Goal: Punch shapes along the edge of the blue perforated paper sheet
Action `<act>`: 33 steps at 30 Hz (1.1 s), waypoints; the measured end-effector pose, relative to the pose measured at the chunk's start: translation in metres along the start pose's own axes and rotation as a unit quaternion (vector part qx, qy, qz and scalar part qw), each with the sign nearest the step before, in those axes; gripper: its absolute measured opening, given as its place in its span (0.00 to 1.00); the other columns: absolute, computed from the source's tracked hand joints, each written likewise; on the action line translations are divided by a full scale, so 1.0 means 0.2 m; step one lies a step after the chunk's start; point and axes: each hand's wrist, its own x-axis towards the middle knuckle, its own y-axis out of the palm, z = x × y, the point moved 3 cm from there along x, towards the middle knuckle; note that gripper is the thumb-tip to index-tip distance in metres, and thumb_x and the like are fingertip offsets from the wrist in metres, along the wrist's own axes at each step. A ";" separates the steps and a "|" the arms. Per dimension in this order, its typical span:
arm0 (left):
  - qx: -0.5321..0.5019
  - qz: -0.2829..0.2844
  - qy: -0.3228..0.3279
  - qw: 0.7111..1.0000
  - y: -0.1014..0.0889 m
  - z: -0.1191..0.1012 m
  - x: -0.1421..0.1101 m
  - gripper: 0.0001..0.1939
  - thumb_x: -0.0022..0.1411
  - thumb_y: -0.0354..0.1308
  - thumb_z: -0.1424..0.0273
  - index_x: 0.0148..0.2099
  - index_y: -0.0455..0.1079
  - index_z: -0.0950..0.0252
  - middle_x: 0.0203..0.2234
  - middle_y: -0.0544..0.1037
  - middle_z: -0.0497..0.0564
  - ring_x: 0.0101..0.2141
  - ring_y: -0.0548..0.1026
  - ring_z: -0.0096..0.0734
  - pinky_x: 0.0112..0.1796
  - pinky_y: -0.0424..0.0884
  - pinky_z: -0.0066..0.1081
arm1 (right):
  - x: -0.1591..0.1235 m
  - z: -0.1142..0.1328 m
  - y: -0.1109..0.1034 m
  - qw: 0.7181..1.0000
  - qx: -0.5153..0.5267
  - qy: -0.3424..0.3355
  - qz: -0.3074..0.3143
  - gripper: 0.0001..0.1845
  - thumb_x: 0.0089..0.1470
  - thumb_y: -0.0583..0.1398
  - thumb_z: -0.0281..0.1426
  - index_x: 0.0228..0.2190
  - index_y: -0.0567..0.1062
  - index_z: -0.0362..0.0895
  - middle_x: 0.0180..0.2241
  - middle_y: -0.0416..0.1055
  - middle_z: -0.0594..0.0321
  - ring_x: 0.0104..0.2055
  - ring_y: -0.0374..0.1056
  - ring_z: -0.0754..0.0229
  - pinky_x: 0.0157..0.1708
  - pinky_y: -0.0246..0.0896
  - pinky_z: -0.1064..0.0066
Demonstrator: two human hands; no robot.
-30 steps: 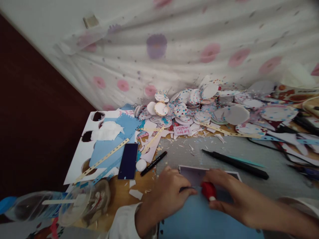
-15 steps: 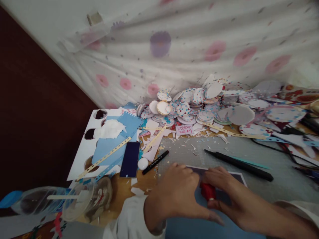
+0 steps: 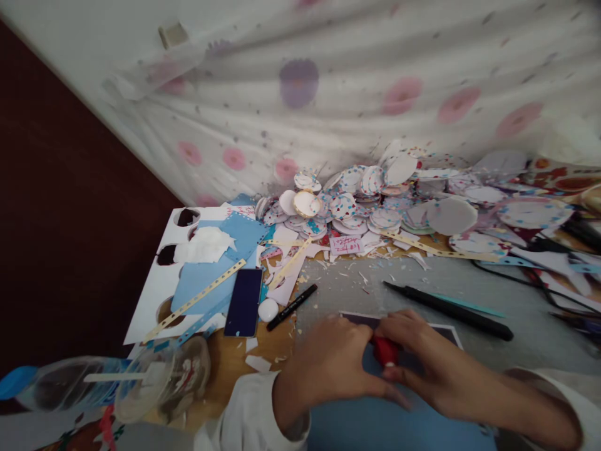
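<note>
My right hand (image 3: pixel 425 363) is closed around a small red object (image 3: pixel 385 352) with a pale tip; its exact kind is hard to tell. Beside it on the left, my left hand (image 3: pixel 326 357) rests palm down with the thumb stretched away from the fingers, its fingertips partly hidden. Both hands are over a blue sheet (image 3: pixel 361 429) and a dark rectangle with a white border (image 3: pixel 359 319), on a grey mat (image 3: pixel 342 285). The fingers of the left hand reach close to the red object.
A black craft knife or pen-like tool (image 3: pixel 451 310) lies beyond my right hand. A black marker (image 3: pixel 292 307), a phone (image 3: pixel 243 302) and a white round cap (image 3: pixel 268 310) are at the left. Paper discs (image 3: pixel 352 207) pile along the curtain. A bottle (image 3: pixel 70 379) stands near a cup (image 3: pixel 141 382).
Both hands, with the red object in the right one, have shifted slightly left and upward in view. The blue sheet shows a little more at the lower right.
</note>
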 end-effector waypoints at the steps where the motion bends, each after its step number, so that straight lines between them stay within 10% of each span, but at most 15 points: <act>1: -0.002 0.002 -0.010 1.000 0.00 0.01 -0.02 0.30 0.57 0.59 0.39 0.43 0.79 0.61 0.38 0.85 0.55 0.40 0.82 0.48 0.39 0.70 0.36 | 0.00 0.00 0.00 1.000 0.004 0.009 0.014 0.08 0.61 0.59 0.36 0.31 0.71 0.46 0.31 0.72 0.59 0.34 0.68 0.54 0.34 0.65 0.61; 14: 0.027 0.000 -0.078 0.997 0.01 0.04 -0.10 0.17 0.71 0.55 0.57 0.39 0.82 0.60 0.34 0.85 0.52 0.40 0.81 0.43 0.41 0.71 0.36 | -0.05 0.03 -0.01 0.998 -0.019 0.024 0.057 0.06 0.61 0.59 0.34 0.34 0.71 0.46 0.36 0.73 0.58 0.41 0.69 0.52 0.43 0.66 0.56; 20: 0.073 0.020 -0.035 0.997 -0.02 -0.06 -0.07 0.31 0.58 0.63 0.44 0.47 0.77 0.69 0.43 0.82 0.61 0.46 0.78 0.55 0.48 0.73 0.46 | -0.03 0.03 -0.01 1.000 -0.007 0.003 0.014 0.03 0.55 0.62 0.31 0.30 0.72 0.48 0.33 0.73 0.60 0.37 0.69 0.53 0.38 0.64 0.59; 33: 0.122 0.022 0.060 0.991 0.08 -0.03 0.06 0.32 0.61 0.58 0.44 0.43 0.77 0.73 0.36 0.83 0.63 0.41 0.81 0.53 0.46 0.74 0.43 | -0.03 -0.01 0.03 0.998 -0.035 0.025 0.039 0.07 0.49 0.61 0.23 0.29 0.70 0.47 0.32 0.73 0.60 0.38 0.68 0.52 0.41 0.61 0.58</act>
